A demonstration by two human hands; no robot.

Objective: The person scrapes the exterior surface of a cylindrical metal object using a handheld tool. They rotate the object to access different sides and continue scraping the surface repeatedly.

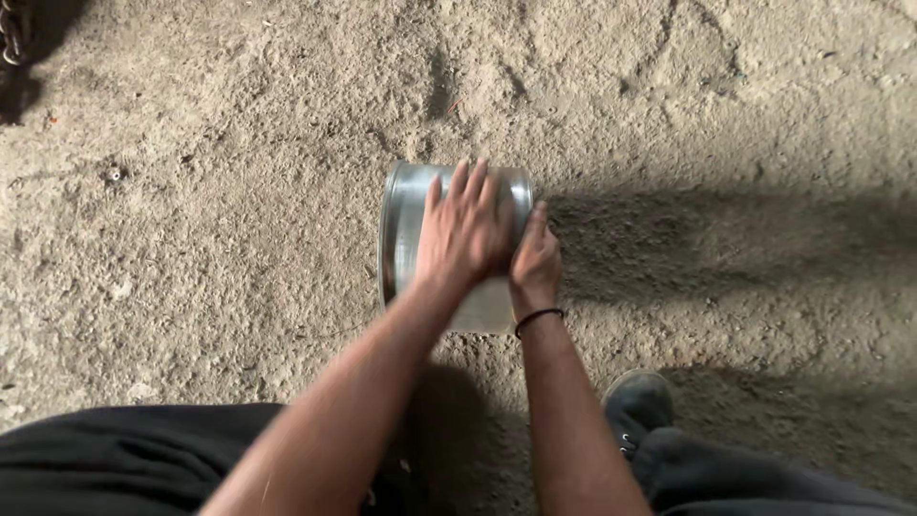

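A shiny metal cylinder (406, 234), like a short sheet-metal drum or duct piece, lies on its side on the sandy ground. My left hand (463, 234) rests flat on top of it with fingers spread and pointing away from me. My right hand (535, 263) grips the cylinder's right edge, thumb up along the rim; a thin black band circles that wrist. The hands hide most of the cylinder's right half.
Rough sandy dirt (239, 191) covers the ground all around. My black shoe (635, 401) stands at the lower right, and dark trousers (124, 459) fill the bottom edge. A chain link (10, 43) shows at the top left corner.
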